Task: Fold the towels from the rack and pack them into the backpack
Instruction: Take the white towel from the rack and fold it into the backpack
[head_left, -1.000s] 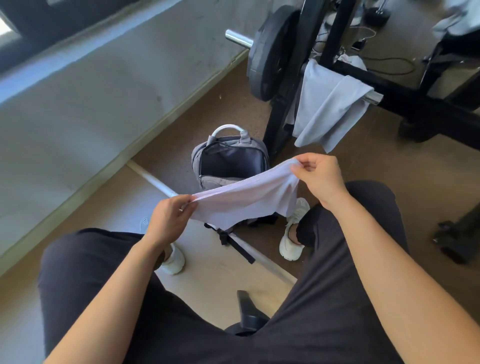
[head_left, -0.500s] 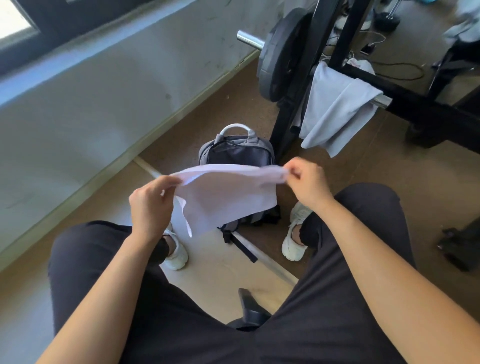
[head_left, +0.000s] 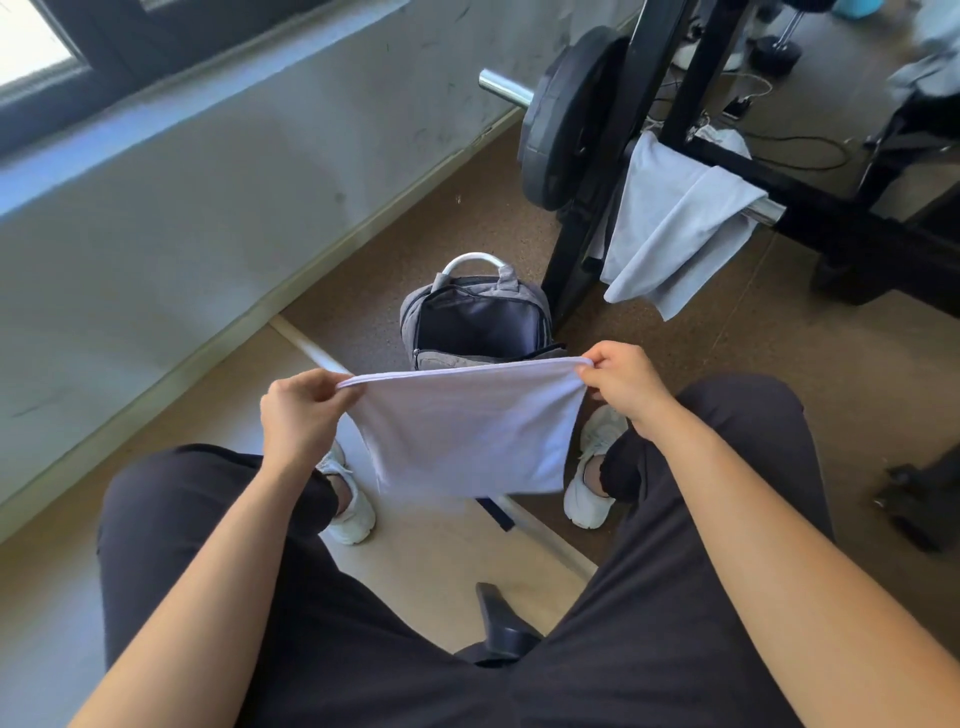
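A white towel (head_left: 467, 431) hangs folded in front of me, stretched flat between both hands above my knees. My left hand (head_left: 298, 415) pinches its upper left corner and my right hand (head_left: 626, 387) pinches its upper right corner. Behind the towel a grey backpack (head_left: 475, 322) stands upright on the floor with its main compartment unzipped and dark inside; the towel hides its lower part. A pale blue-grey towel (head_left: 675, 223) is draped over the bar of the black rack (head_left: 831, 208) at the upper right.
I sit with both legs apart, white shoes (head_left: 592, 467) on the floor either side of the backpack. A weight plate (head_left: 566, 114) hangs on the rack's barbell. The wall (head_left: 208, 208) runs along the left. Another dark stand foot (head_left: 919, 514) sits at the right edge.
The towel was bunched and slanted between my hands; both hands have moved apart and levelled, so it now hangs flat as a neat rectangle. The view has shifted slightly.
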